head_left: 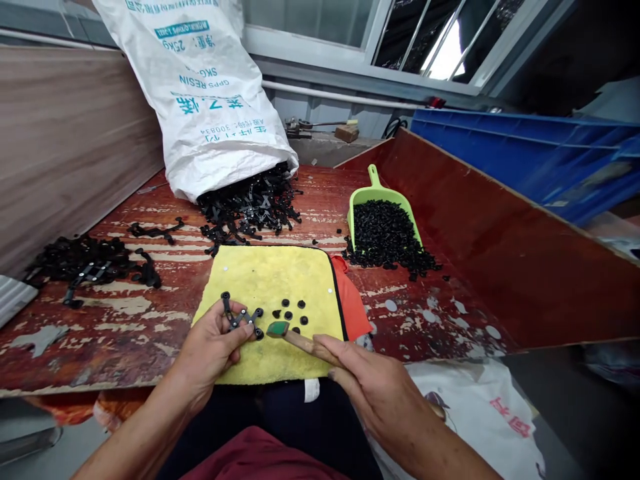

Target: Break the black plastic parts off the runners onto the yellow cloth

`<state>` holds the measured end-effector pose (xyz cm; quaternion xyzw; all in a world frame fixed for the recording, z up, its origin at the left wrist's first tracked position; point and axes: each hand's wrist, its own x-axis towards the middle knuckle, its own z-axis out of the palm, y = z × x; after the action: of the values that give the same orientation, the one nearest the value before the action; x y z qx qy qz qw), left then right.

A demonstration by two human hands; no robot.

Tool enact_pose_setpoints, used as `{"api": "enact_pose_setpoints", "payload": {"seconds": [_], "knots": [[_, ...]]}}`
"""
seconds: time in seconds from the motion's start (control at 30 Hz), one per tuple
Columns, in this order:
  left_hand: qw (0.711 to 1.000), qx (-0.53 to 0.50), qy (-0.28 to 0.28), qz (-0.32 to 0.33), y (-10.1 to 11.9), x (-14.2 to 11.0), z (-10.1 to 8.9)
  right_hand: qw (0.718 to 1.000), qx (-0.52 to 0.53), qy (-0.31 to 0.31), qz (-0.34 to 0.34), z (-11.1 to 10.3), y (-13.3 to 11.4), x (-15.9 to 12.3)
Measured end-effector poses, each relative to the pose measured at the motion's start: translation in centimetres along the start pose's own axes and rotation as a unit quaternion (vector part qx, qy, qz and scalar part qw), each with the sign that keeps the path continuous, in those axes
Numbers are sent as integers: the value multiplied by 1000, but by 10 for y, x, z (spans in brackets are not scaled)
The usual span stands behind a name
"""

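My left hand (210, 343) pinches a black branching plastic bracket (243, 319) with round ends, held just over the yellow cloth (280, 270). My right hand (367, 373) grips a wooden-handled tool with a green tip (300, 339); the tip points left and lies close to the bracket's round end. Whether the two touch, I cannot tell. On the cloth between my hands lie several small black round caps (289, 315), some near the green tip.
A white resin sack (220, 100) spills black brackets (255, 203) at the back. At left sits another bracket pile (95, 260). To the right, a lime-green dustpan (373, 175) holds small black caps (385, 230). A reddish board (480, 233) and blue crate (515, 157) bound the right side.
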<state>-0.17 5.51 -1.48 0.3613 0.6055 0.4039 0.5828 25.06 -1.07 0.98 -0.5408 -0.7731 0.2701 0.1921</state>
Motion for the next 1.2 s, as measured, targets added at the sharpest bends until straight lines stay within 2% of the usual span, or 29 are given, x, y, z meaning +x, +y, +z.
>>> {"api": "enact_pose_setpoints", "payload": {"seconds": [0.17,0.33,0.5,0.67,0.83,0.97,1.1,1.2], "knots": [[1000,16,-17,-8,0,0,-1,998,-13,43,-44,4,-7,8],[1000,6,-15,4,-2,1,-2,998,-53,18,-23,16,-4,12],[1000,1,-4,-5,-1,0,-3,996,-28,76,-32,14,-4,11],[1000,0,3,0,-2,2,-5,998,-56,34,-20,16,-7,13],[1000,0,2,8,-7,5,-6,996,-43,74,-22,18,-7,11],[1000,2,5,-1,-9,7,-6,996,-78,32,-14,24,-3,13],[1000,0,1,-1,-9,7,-6,996,-49,74,-30,25,-3,14],[1000,1,3,-2,-10,7,-6,996,-79,40,-8,28,-7,14]]}}
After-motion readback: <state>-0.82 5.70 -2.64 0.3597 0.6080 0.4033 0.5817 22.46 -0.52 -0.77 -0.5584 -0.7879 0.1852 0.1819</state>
